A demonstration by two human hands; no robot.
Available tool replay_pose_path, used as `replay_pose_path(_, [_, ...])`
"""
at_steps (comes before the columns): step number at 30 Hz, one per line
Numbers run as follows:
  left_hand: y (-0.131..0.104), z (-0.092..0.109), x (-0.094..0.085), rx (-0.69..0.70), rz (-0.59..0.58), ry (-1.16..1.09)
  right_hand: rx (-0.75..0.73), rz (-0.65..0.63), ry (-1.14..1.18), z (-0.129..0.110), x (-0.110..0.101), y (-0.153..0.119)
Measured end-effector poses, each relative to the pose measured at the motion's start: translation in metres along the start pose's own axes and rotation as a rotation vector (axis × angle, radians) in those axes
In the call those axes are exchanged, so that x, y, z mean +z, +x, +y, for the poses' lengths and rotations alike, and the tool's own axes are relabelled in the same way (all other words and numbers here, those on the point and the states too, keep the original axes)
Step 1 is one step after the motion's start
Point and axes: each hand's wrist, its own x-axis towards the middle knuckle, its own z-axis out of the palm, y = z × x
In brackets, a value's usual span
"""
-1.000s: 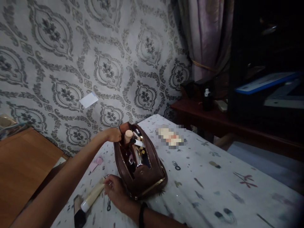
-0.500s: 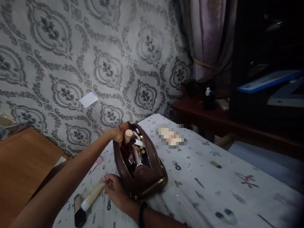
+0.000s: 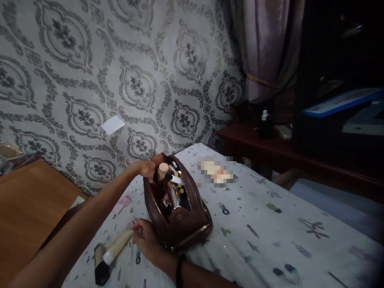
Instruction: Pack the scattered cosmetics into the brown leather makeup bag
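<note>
A brown zip bag (image 3: 196, 200) lies open on the patterned sheet, packed with a beige-capped bottle (image 3: 163, 171), a white-capped tube (image 3: 176, 179) and several shiny cosmetics. Closed fingers of my left hand (image 3: 147, 170) grip the bag's upper left rim, beside the beige-capped bottle. My right hand (image 3: 145, 240), with a dark band at the wrist, rests on the sheet against the bag's lower left side. Its fingers are loosely curled and slightly apart, near the end of a cream tube (image 3: 119, 242). That tube lies by a dark-capped bottle (image 3: 101, 265).
A pink item (image 3: 121, 204) lies left of the bag, and a blurred pale item (image 3: 216, 172) lies to its right. Wooden furniture (image 3: 36, 200) stands at the left. A dark red shelf (image 3: 240, 138) holds small things at the right, below a curtain (image 3: 261, 48).
My left hand has shifted slightly at the bag's rim, and more of the pink item shows beneath my left forearm. My right hand has stayed in place.
</note>
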Motion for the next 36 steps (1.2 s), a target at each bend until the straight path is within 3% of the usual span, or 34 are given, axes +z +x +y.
replay_pose_path(8, [-0.005, 0.011, -0.005, -0.110, -0.006, 0.155, 0.014, -0.023, -0.008, -0.004, 0.000, -0.001])
replay_pose_path(16, [-0.007, 0.014, -0.003, -0.117, 0.019, 0.157, -0.002, -0.007, -0.047, -0.006, -0.002, -0.001])
replay_pose_path(24, [-0.007, 0.005, 0.001, -0.045, 0.066, -0.009, 0.042, 0.000, -0.016, 0.001, 0.001, 0.001])
replay_pose_path(36, [-0.008, -0.005, 0.005, 0.049, 0.039, -0.397, 0.018, -0.012, -0.012, 0.000, 0.000, 0.001])
